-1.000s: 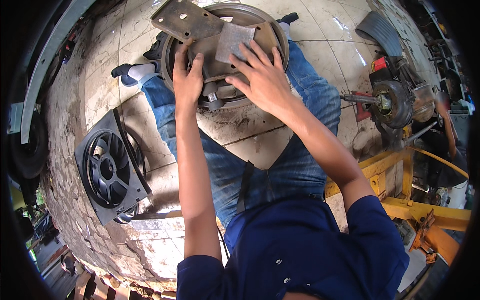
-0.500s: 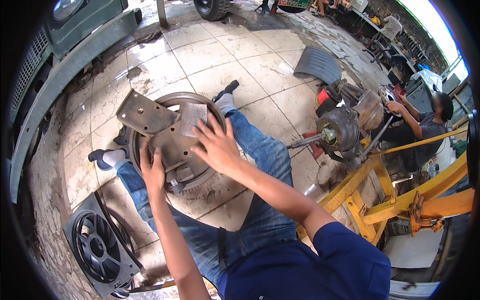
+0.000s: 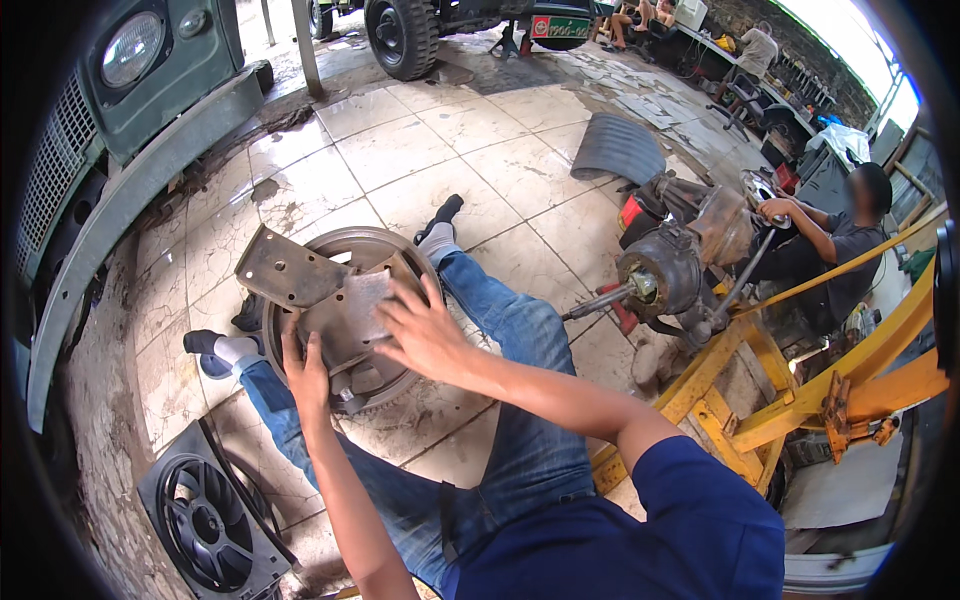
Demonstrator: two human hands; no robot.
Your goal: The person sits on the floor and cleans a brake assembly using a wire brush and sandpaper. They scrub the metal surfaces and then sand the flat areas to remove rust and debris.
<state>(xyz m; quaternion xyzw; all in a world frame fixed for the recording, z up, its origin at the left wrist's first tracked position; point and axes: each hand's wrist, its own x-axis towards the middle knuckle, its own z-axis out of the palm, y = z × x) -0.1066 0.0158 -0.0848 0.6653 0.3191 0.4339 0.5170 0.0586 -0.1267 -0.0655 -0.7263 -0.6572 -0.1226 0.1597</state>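
The brown bracket [image 3: 283,268] hides much of the metal wheel [image 3: 385,241]. On this wheel, the right hand [image 3: 425,330] covers part of the grey sheet [image 3: 363,298]. Left of the wheel, a green vehicle [image 3: 175,85] is cut off; far right, the face [image 3: 867,192] of a co-worker [image 3: 852,240] is blurred.

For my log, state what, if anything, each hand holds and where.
Right hand: flat on the gray sheet, right side, no closed grip. Left hand: at the metal bracket, left edge; grip unclear.
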